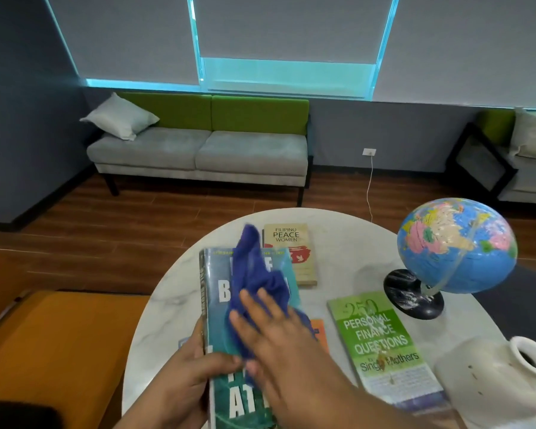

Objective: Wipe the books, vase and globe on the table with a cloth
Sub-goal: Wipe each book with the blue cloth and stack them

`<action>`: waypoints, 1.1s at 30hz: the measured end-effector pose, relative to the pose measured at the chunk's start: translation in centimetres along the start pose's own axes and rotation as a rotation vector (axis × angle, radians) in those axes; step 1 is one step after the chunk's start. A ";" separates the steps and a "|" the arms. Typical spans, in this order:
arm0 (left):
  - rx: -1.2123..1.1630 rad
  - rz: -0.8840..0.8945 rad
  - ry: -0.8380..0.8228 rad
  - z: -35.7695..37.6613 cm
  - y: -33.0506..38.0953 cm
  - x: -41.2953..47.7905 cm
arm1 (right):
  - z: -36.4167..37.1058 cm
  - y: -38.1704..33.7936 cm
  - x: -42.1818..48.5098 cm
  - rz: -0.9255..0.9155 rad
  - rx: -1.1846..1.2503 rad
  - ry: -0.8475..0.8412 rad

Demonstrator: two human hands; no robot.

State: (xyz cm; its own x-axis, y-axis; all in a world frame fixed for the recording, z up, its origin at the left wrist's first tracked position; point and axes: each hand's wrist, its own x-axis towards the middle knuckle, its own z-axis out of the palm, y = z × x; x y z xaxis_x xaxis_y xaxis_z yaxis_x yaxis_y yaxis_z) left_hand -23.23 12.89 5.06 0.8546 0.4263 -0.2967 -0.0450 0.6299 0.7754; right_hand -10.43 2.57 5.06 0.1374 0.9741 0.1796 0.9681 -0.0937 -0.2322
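Left hand: we see the left hand [186, 376] gripping the teal book [222, 308] at its spine edge, thumb across the lower cover, fingers curled behind.
Right hand: the right hand [270, 335] lies flat with fingers straight and slightly spread, pressing the cloth [254, 274] onto the cover.
Cloth: blue and crumpled; its far end trails up past the top of the teal book.
Teal book: held over the near left part of the table [347, 230]; we cannot tell whether it rests on it.
Other books: the beige book [294, 255] lies flat beyond, the green book [381, 345] flat to the right, and the orange book [321, 331] shows only a corner by the right wrist.
Globe: we note the globe [455, 246] upright on its black base at the table's right side.
Vase: the white vase [492, 376] sits near the right edge, blurred, mouth turned rightward.
Background: a grey and green sofa [198, 147] stands by the wall.
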 end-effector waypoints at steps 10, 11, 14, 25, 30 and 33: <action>-0.029 0.008 -0.067 0.6 1.3 -0.1 | -2.1 3.3 1.9 0.081 0.120 0.122; -0.060 0.005 -0.061 0.6 1.4 0.0 | -1.7 2.9 1.4 0.067 0.156 0.116; -0.189 -0.088 -0.074 1.3 1.9 0.2 | 0.2 1.1 -0.3 -0.050 0.188 0.049; 0.056 -0.036 -0.173 2.9 -0.8 0.3 | -2.8 3.2 4.7 0.292 0.342 0.130; 0.152 0.070 -0.102 2.1 0.1 0.7 | -1.5 1.5 0.9 0.176 0.313 0.135; 0.241 0.119 -0.094 1.5 0.7 0.7 | 0.1 0.4 -0.5 -0.069 0.295 0.153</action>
State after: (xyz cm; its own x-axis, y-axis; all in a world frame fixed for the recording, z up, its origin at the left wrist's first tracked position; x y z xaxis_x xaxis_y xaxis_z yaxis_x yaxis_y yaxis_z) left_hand -21.90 12.59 6.23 0.8954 0.4187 -0.1515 -0.0329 0.4017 0.9152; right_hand -10.14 2.05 4.80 0.1248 0.9320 0.3403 0.8771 0.0567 -0.4770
